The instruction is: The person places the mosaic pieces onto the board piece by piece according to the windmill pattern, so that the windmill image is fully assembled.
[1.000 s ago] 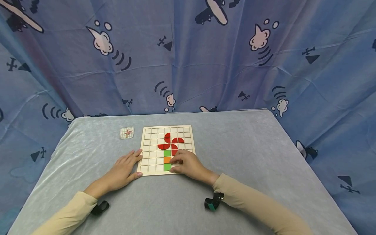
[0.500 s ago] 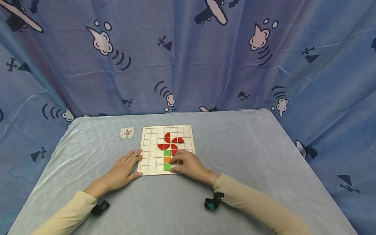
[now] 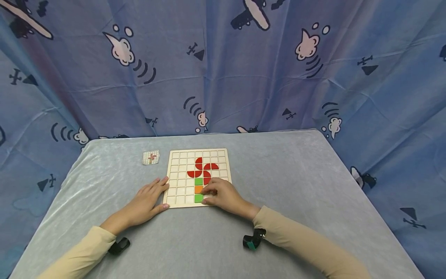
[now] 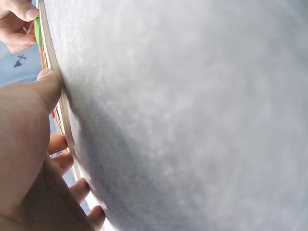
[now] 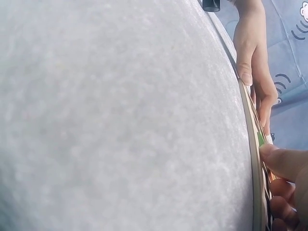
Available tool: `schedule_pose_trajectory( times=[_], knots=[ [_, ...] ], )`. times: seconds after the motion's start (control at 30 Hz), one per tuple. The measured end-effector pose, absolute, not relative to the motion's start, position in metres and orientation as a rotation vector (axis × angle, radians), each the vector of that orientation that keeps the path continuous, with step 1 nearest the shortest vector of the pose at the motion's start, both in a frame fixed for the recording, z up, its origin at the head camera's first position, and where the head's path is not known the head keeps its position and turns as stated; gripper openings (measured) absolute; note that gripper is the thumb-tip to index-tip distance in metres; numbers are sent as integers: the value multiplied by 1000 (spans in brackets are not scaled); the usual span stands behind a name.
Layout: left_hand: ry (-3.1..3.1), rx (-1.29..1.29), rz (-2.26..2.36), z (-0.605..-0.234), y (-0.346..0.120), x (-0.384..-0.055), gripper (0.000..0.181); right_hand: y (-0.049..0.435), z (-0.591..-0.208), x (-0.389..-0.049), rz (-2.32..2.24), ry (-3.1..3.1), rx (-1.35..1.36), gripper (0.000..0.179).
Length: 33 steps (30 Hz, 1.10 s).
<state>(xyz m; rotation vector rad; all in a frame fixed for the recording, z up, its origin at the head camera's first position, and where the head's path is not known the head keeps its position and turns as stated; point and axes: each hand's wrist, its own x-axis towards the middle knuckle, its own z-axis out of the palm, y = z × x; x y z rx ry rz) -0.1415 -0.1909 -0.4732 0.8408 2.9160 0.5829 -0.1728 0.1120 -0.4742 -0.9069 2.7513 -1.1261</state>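
Observation:
A square wooden grid board (image 3: 180,182) lies on the table. Red quarter-round tiles (image 3: 199,163) form a pinwheel on it, and below run a green tile (image 3: 198,181), an orange tile (image 3: 198,189) and a lower green tile (image 3: 198,198). With thumb and fingertips my right hand (image 3: 226,195) pinches the lower green tile at its right side; in the left wrist view this green tile (image 4: 38,31) sits between thumb and fingers. Along the board's left edge rests my left hand (image 3: 144,203), fingers spread and thumb at the near corner.
Left of the board's far corner lies a small pattern card (image 3: 151,157) with a red pinwheel on a grid. A pale grey cloth covers the table (image 3: 296,186). Behind it hangs a blue printed curtain (image 3: 223,77).

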Motion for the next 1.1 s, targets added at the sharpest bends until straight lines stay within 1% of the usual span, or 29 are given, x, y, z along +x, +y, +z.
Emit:
schedule_pose_trajectory(
  times=[0.77, 0.97, 1.1],
  knots=[
    [2916, 835, 574, -473, -191, -142, 63, 113, -477, -175, -1185, 2718, -900, 23],
    [2904, 841, 606, -474, -194, -143, 64, 125, -473, -178, -1279, 2687, -935, 20],
    [2894, 833, 661, -475, -200, -146, 65, 139, -466, -182, -1231, 2730, -947, 23]
  ],
)
